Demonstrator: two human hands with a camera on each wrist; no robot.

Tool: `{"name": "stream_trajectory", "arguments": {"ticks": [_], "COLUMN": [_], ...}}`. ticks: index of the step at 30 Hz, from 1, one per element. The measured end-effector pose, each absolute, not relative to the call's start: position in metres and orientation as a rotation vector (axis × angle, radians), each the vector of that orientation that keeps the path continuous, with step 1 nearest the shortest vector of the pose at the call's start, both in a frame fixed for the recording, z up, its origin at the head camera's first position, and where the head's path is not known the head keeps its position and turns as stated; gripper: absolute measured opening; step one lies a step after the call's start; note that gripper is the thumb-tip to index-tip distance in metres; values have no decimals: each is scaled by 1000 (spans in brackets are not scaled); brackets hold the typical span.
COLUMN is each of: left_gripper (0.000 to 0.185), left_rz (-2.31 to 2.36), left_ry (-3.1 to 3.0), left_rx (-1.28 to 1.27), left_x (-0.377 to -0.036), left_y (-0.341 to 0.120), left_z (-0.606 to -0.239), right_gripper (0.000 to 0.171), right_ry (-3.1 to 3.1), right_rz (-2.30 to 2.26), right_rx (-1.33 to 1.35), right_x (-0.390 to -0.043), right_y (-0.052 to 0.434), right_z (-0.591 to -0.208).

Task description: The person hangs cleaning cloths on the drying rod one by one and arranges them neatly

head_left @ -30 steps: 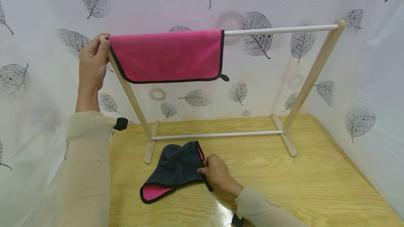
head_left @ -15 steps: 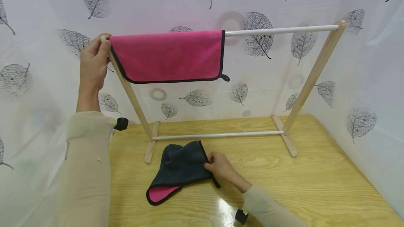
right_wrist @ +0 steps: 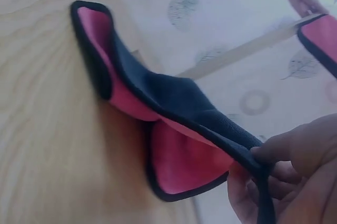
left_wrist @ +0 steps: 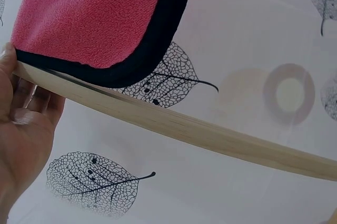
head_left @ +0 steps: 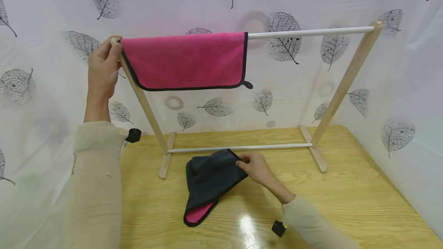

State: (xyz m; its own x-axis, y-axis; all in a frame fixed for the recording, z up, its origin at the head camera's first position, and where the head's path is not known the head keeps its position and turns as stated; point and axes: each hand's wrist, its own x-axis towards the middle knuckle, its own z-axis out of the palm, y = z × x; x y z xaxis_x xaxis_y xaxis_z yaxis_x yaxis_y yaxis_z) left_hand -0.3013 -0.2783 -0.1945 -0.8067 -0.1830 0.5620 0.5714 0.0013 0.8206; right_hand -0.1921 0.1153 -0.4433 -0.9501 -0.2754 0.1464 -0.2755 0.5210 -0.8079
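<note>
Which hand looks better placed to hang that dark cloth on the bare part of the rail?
Probably the right hand: it already pinches the dark cloth by its edge, below the bare rail. The left hand grips the rack's left post beside the pink cloth, steadying it.

Both arms wear long, loose sleeves of pale beige cloth, reaching to the wrists and leaving the hands bare. The left sleeve [head_left: 93, 180] bunches into a soft cuff at the wrist and carries a few tiny pale specks along the forearm. A small black device [head_left: 133, 135] sits strapped at that wrist. The right sleeve [head_left: 311, 226] has a like black device [head_left: 278, 228] beneath its wrist
</note>
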Motion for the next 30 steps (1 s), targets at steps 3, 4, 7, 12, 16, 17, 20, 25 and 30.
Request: {"name": "stream_trajectory", "arguments": {"ticks": [3,4,7,12,16,17,20,25,30], "left_gripper": [26,26,25,22,23,23,23,23,24], "left_rz": [-1859,-1857,-1852,-1845,-1830,-1829,-1832,-1833,-1827], "left_ry": [-1755,-1755,-1753,-1750,-1765,-1768,-1768,-1770,-1783], "left_rx": [-401,-401,-401,-412,-404,-398,-388,-388,-382], "left_x": [-301,-301,-302,-302,-301,-301,-301,-300,-301], "left_y": [-278,-278,-277,-277,-277,-277,-277,-278,-278], "left_z": [-195,-195,-195,-195,-196,-196,-196,-196,-195], "right_gripper": [15,16,21,24,26,27,31,32,31], "right_ry": [-2731,-2732,-2731,-2712,-2713,-2721,-2733,-2732,-2765], "right_rz": [1453,1445,1436,1435,1433,1437,1458,1510,1372], "right_rx": [476,475,493,532,523,509,506,597,673], "right_x": [-192,-192,-192,-194,-194,-194,-194,-195,-197], "right_y": [126,129,140,157,169,172,180,194,209], "right_z": [-431,-427,-415,-398,-385,-381,-371,-353,-335]}}
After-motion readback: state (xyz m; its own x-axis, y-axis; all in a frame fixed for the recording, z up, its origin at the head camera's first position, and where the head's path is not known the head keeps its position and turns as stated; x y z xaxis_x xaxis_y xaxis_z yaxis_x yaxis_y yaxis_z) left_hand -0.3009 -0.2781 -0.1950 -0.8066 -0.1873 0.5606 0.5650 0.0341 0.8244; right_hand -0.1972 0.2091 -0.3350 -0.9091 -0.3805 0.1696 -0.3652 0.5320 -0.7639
